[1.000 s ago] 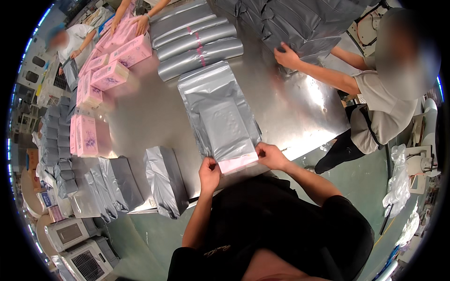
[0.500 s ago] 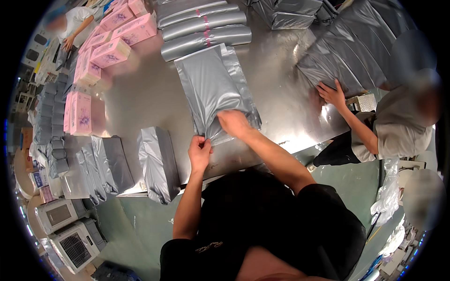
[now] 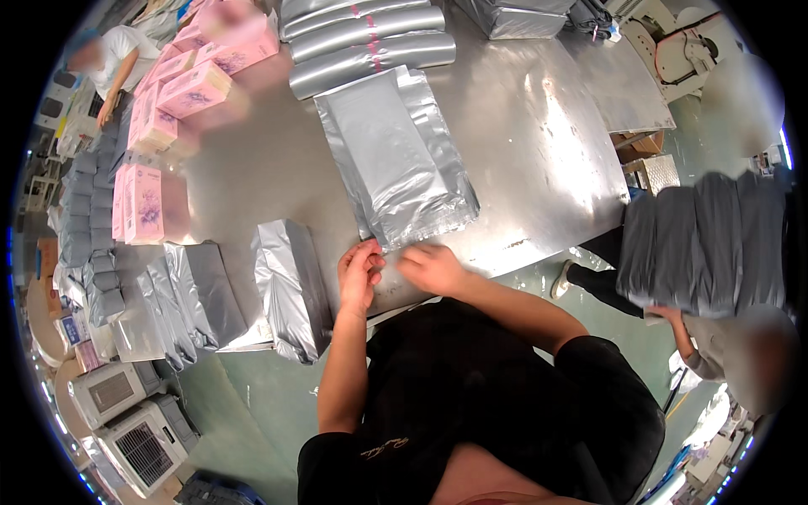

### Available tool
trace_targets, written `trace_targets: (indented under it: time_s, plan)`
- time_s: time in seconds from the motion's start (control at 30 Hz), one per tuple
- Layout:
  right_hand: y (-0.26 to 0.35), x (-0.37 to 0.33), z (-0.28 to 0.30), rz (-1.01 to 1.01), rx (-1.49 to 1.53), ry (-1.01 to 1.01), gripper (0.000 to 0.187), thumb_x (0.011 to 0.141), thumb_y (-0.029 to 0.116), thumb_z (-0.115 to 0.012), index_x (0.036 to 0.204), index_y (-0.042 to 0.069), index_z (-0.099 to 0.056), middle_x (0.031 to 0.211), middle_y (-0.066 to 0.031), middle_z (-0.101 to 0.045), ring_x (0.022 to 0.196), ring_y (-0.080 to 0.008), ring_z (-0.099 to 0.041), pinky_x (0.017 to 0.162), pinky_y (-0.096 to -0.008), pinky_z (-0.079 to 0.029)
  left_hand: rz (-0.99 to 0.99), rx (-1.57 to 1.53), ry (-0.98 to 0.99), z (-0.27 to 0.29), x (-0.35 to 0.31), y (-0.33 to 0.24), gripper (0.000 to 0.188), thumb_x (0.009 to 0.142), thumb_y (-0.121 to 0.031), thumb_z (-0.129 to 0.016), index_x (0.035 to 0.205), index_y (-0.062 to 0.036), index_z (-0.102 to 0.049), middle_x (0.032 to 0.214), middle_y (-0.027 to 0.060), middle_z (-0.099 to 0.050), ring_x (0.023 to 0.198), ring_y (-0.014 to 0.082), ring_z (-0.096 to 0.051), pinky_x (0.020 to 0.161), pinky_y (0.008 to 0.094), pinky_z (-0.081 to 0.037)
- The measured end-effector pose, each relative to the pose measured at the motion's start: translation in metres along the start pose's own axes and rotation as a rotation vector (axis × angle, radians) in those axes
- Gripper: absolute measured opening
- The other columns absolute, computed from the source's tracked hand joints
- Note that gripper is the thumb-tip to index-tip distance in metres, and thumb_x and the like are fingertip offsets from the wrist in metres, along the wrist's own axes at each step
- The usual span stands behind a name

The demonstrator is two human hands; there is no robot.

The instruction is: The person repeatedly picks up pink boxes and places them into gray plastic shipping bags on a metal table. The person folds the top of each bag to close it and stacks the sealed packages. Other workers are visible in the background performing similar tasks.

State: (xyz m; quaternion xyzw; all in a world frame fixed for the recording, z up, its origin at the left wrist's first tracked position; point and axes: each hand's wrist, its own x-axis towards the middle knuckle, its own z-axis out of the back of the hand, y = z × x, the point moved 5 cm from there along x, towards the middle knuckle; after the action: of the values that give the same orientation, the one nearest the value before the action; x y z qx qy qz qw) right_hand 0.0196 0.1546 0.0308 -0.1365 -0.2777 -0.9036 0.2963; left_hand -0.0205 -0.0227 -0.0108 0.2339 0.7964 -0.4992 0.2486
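Observation:
A silver-grey plastic bag lies on the metal table in front of me, its near edge crinkled and turned toward me. At that edge's left corner, my left hand is closed, its fingertips pinched against the plastic. Just below the same edge is my right hand, its fingers bent and pressed together; their undersides are hidden, so I cannot tell if anything is in them. To the left of my left hand stands a filled grey bag, upright on the table's near edge.
More grey-wrapped packs line the near left edge. Pink boxes stack at the far left. Silver rolled bundles lie beyond the bag. At right, a co-worker carries a large grey bundle beside the metal table.
My right hand has drawn back from the bag toward me, and the bag lies flatter. At right, the co-worker has lifted the large grey bundle off the table and moved away with it.

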Motion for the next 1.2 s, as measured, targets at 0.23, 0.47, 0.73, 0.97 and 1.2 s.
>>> trace_targets:
  time_s: [0.23,0.47,0.73,0.97,1.2]
  plan:
    - [-0.078,-0.240,0.145,-0.591,-0.044,1.486,0.016,0.081,0.016,-0.067,0.096,0.013,-0.070,0.100,-0.0055,-0.065,0.094,-0.0268,-0.064,0.078,-0.0408,-0.054,-0.972,1.041,-0.236,0.007,-0.014,-0.037,0.035,0.092,0.000,-0.065,0.126,-0.0102,-0.069,0.125,0.0094,-0.064,0.104,0.0228,-0.063,0.085,0.0361,-0.053]
    - [-0.080,0.028,0.144,0.362,-0.403,0.099,0.024,0.080,0.018,-0.067,0.102,0.016,-0.075,0.113,-0.0034,-0.071,0.113,-0.0240,-0.063,0.097,-0.0409,-0.051,-1.511,1.604,-0.181,-0.038,-0.015,-0.048,0.038,0.082,0.000,-0.066,0.118,-0.0121,-0.074,0.145,0.0049,-0.057,0.137,0.0356,-0.049,0.111,0.0542,-0.042]
    - [-0.119,0.045,0.140,0.142,0.307,0.071,0.012,0.099,0.014,-0.067,0.103,0.005,-0.074,0.114,-0.0056,-0.074,0.116,-0.0268,-0.067,0.104,-0.0391,-0.052,-1.503,1.366,0.081,-0.069,-0.065,-0.086,0.022,0.075,-0.002,-0.074,0.097,-0.0014,-0.074,0.137,0.0102,-0.065,0.138,0.0378,-0.051,0.111,0.0527,-0.044]
    - [-0.152,0.066,0.182,-0.448,1.075,-0.457,0.021,0.106,0.020,-0.060,0.107,0.000,-0.067,0.111,-0.0124,-0.074,0.107,-0.0208,-0.070,0.093,-0.0348,-0.055,-1.518,0.854,0.012,-0.118,-0.090,-0.156,0.016,0.092,-0.013,-0.070,0.094,0.0027,-0.072,0.118,0.0171,-0.073,0.130,0.0394,-0.059,0.110,0.0476,-0.044]
    - [-0.149,0.090,0.157,-0.769,0.782,-0.494,0.021,0.103,0.024,-0.066,0.103,0.003,-0.069,0.083,0.0010,-0.065,0.078,-0.0065,-0.057,0.069,-0.0247,-0.048,-0.837,0.166,-0.021,-0.080,-0.037,-0.125,0.012,0.098,-0.012,-0.068,0.092,-0.0023,-0.067,0.087,0.0003,-0.069,0.081,0.0096,-0.060,0.069,0.0265,-0.046]
